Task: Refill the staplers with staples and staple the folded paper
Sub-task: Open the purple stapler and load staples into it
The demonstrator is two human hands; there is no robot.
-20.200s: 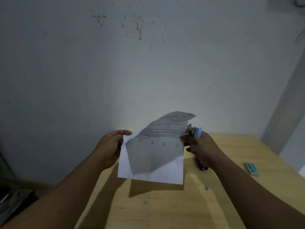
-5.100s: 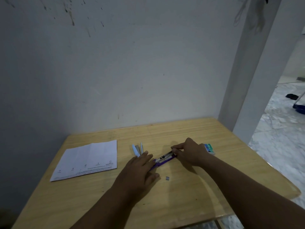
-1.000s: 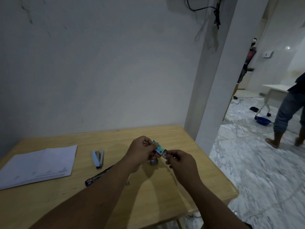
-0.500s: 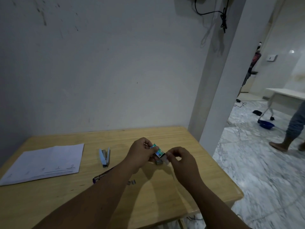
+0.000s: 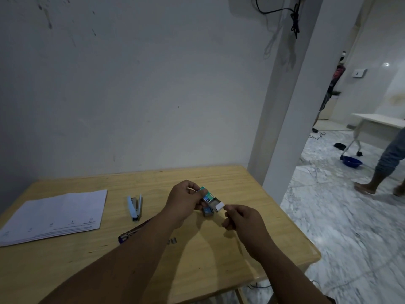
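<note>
So this is the refill step, specifically getting staples out of the pack. The left hand [image 5: 185, 201] is pinched around the sleeve of the little teal staple box [image 5: 207, 196], holding it just above the table [image 5: 230, 255] toward the right half, roughly midway between the far and near edges. The right hand [image 5: 240, 217] is curled with thumb and forefinger closed on the end of the white inner tray [image 5: 219, 207], which sticks partway out of the sleeve (matchbox style). A small grey block [image 5: 208, 211] sits right under the box; I can't tell if it's a stick of staples or a second pack.

Neither stapler is loaded from what I can see. The light blue stapler [image 5: 134, 206] lies flipped open in a V around the middle of the table, and the purple stapler [image 5: 131, 233] lies closer to the near edge, mostly hidden behind the left forearm. There's a short loose strip of staples [image 5: 172, 240] on the table next to that forearm. The folded paper [image 5: 54, 216] is parked by the left edge, untouched for now.

My guess for the next move: slide the tray out far enough to lift one stick without it crumbling, then drop it into an open stapler channel. Staple sticks break easily, so a light grip is the thing here. Stapling the paper comes after.
</note>
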